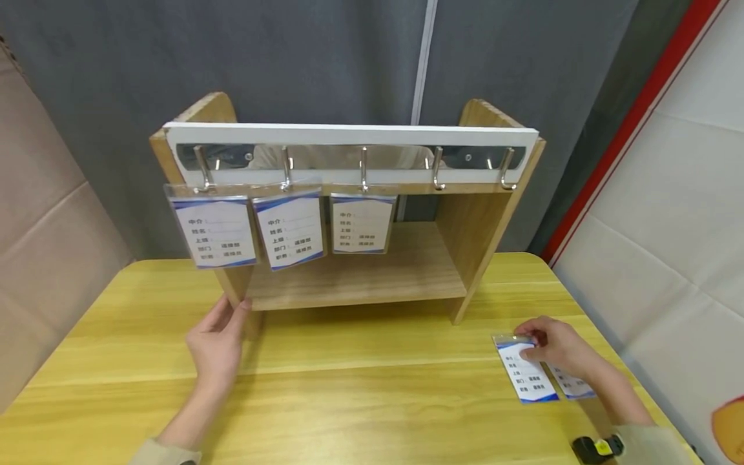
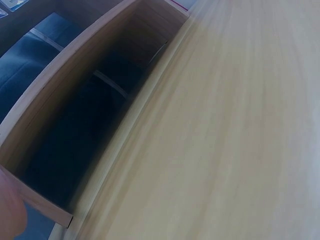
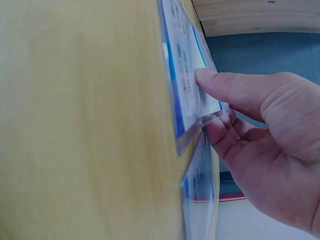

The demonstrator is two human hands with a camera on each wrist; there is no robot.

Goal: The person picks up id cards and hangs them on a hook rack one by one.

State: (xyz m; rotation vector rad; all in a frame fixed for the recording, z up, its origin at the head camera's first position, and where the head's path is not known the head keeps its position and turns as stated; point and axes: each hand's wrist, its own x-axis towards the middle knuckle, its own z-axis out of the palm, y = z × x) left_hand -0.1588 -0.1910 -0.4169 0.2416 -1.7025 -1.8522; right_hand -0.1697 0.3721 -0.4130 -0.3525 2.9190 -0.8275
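Note:
My left hand grips the lower front edge of the left side panel of a wooden shelf, its thumb toward the inner side. In the left wrist view only a blurred part of that hand shows. At the right, my right hand pinches a plastic-sleeved name badge near its top edge. In the right wrist view the thumb lies on the badge's printed face, with the fingers behind its edge. A second badge lies beside it, partly covered by the hand.
A white rail with several metal hooks crosses the shelf's front. Three badges hang there: left, middle and right. The two right-hand hooks carry no badge. A grey curtain stands behind the wooden table.

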